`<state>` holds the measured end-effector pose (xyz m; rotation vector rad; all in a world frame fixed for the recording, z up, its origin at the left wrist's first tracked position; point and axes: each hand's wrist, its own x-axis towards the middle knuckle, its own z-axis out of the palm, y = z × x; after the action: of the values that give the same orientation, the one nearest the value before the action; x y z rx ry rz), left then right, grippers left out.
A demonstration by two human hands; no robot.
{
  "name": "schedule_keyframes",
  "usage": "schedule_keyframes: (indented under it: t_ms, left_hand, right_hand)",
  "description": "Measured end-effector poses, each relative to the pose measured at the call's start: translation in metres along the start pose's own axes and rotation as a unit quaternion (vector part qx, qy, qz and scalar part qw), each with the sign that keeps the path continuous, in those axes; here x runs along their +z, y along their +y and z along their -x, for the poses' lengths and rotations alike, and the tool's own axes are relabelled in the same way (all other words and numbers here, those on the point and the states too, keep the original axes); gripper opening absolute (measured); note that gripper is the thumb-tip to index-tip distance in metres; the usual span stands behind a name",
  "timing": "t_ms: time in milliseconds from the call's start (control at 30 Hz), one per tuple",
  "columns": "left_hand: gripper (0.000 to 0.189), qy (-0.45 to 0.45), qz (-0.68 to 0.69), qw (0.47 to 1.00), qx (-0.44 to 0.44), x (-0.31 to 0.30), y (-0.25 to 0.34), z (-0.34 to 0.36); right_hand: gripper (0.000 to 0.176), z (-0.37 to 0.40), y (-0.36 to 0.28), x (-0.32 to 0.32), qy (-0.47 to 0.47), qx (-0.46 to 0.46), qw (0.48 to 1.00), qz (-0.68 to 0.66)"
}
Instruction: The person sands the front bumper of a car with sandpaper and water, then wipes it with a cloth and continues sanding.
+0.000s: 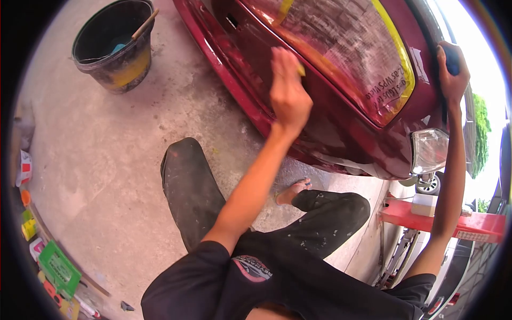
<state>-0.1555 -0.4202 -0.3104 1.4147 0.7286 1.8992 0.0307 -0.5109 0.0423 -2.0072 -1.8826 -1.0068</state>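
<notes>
My left hand point(290, 96) is pressed flat against the maroon car body point(346, 101), its fingers stretched out and slightly blurred by motion. Under the fingers a small edge of a yellow pad point(301, 70) shows; most of it is hidden. Up at the right, my right hand point(456, 74) is curled round a blue sponge-like piece point(452, 58) by the car's edge. Between the two hands lies a section covered with printed sheet point(352, 48), bordered by yellow tape point(404, 53). A clear lamp point(430, 151) sits below my right hand.
A black bucket point(122, 74) with a wooden handle point(145, 24) leaning out stands on the concrete floor point(117, 160). Several containers and a green box point(59, 269) line the left edge. A red beam point(442, 218) stretches behind my right arm.
</notes>
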Motion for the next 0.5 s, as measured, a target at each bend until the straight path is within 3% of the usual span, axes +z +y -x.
schedule_keyframes:
  t_ms: [133, 200, 267, 333, 367, 400, 467, 500]
  left_hand:
    - [0.041, 0.012, -0.021, 0.994, -0.102, -0.002, -0.026, -0.066]
    - [0.042, 0.014, 0.054, 0.996, -0.070, -0.002, -0.004, -0.018]
    - [0.046, -0.061, 0.029, 0.997, -0.035, -0.008, 0.012, 0.046]
    - [0.045, -0.005, 0.027, 0.999, -0.030, -0.004, -0.007, 0.027]
    - [0.042, 0.073, 0.078, 0.989, -0.103, 0.006, -0.024, 0.004]
    - [0.042, 0.048, 0.001, 0.986, -0.160, 0.000, -0.050, -0.024]
    - [0.044, 0.059, -0.069, 0.978, -0.190, 0.005, -0.061, -0.042]
    - [0.045, 0.050, -0.052, 0.984, -0.165, 0.000, -0.048, -0.026]
  right_hand:
    - [0.017, 0.003, 0.001, 0.001, 0.007, -0.006, 1.000, 0.002]
    - [0.017, -0.001, 0.000, 0.001, 0.009, 0.000, 1.000, 0.011]
    - [0.017, -0.003, 0.002, 0.000, 0.000, -0.009, 1.000, 0.025]
    - [0.017, -0.003, 0.000, 0.000, 0.013, -0.026, 0.999, 0.023]
    - [0.017, -0.003, 0.000, 0.001, 0.018, -0.035, 0.999, 0.022]
    - [0.017, -0.004, -0.001, 0.001, 0.013, -0.020, 1.000, 0.019]
    - [0.016, -0.001, -0.003, 0.001, 0.002, 0.015, 1.000, 0.013]
    - [0.016, -0.001, -0.003, 0.002, 0.006, 0.006, 1.000, 0.015]
